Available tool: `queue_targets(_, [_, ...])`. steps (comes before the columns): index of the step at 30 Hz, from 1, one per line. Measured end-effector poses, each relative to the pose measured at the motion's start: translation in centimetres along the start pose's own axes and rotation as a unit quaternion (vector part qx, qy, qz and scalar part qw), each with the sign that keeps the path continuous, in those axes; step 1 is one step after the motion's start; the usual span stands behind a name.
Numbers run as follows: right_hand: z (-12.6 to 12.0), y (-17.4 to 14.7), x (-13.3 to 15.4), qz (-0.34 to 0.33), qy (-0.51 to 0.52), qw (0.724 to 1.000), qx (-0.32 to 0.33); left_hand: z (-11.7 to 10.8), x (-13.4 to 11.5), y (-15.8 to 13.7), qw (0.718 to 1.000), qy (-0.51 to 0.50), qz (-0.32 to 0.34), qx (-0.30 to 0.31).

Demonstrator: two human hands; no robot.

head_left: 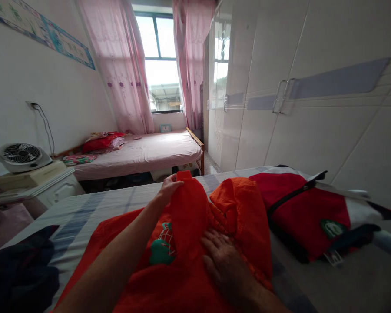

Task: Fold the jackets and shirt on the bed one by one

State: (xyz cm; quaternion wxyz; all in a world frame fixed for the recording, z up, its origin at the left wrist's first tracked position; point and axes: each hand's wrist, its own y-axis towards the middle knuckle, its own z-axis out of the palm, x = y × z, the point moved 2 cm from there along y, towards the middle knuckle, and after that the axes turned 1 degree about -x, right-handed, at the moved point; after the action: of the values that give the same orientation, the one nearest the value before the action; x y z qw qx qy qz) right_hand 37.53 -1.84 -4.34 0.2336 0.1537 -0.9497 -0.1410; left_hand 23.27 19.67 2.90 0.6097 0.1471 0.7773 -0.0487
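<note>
An orange long-sleeved jacket (190,278) lies spread on the bed in front of me, with a green print (163,250) on it. One sleeve (190,208) is laid across the body, its cuff pointing away from me. My left hand (171,186) is closed on the edge of that cuff, the fingers partly hidden. Flat on the fabric beside the sleeve's lower part rests my right hand (226,258), fingers stretched out. To its right the orange cloth bunches into a rounded, hood-like part (243,200).
A red, white and black garment (306,208) with a green badge lies at the right. Dark clothing (22,269) sits at the left. Beyond the striped bed sheet (117,200) are a pink bed (150,150), a fan (22,154) on a cabinet, and a tall wardrobe (263,130).
</note>
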Motion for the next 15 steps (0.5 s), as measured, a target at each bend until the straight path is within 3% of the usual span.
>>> queue_targets(2, [-0.7,-0.3,0.5,-0.085,0.009,0.994,-0.066,-1.7,-2.3,-2.1,0.998,-0.054,0.026,0.02])
queue_targets(5, [-2.3,-1.0,1.3,-0.193,0.011,0.962,-0.19,-6.2,-4.8,-7.2,0.992,-0.098,0.05,0.06])
queue_targets(7, [-3.1,-1.4,1.5,-0.216,0.002,0.937,-0.276,-9.7,-5.1,-11.3,0.988,-0.102,0.074,0.092])
queue_targets(9, [-3.4,-1.6,1.5,-0.209,-0.018,0.923,-0.322,-12.9,-3.9,-15.3,0.988,-0.082,0.051,0.118])
queue_targets(12, [-2.7,-1.4,1.3,-0.18,-0.06,0.942,-0.277,-15.9,-0.8,-20.4,0.994,-0.018,-0.041,0.103])
queue_targets(15, [-1.7,-1.0,1.2,-0.183,-0.086,0.962,-0.18,-16.4,1.9,-24.0,0.992,0.018,-0.119,0.047])
